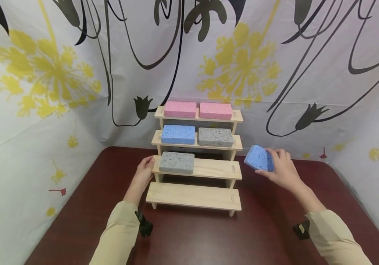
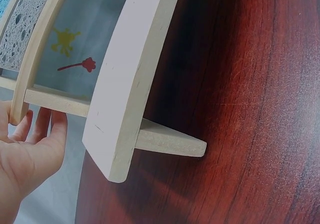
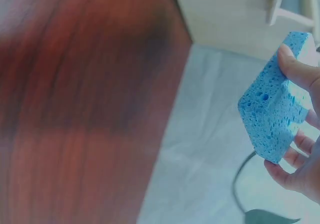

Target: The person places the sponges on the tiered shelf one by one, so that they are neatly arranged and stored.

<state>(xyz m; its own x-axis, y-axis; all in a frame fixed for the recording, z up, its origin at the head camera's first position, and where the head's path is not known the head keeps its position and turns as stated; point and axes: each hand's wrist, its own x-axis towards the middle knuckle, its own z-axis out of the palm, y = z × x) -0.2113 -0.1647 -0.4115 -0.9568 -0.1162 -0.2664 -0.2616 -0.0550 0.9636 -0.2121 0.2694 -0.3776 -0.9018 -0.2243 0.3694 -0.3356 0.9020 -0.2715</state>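
Observation:
A light wooden four-step rack point(image 1: 194, 195) stands on the dark red table. My left hand point(image 1: 144, 172) grips the left end of its second shelf from the bottom, thumb and fingers around the board's edge, also seen in the left wrist view. Just inside that grip lies a grey sponge point(image 1: 177, 162). Off the rack's right side, my right hand point(image 1: 282, 167) pinches a blue sponge point(image 1: 258, 158) between thumb and fingers, held up and tilted. In the right wrist view the thumb presses one side of this porous sponge point(image 3: 272, 108) and the fingertips the other.
Two pink sponges point(image 1: 180, 109) sit side by side on the top shelf. Below them are another blue sponge point(image 1: 178, 134) and a second grey sponge point(image 1: 215, 137). A patterned white cloth point(image 1: 163, 55) hangs behind the table point(image 1: 189, 239).

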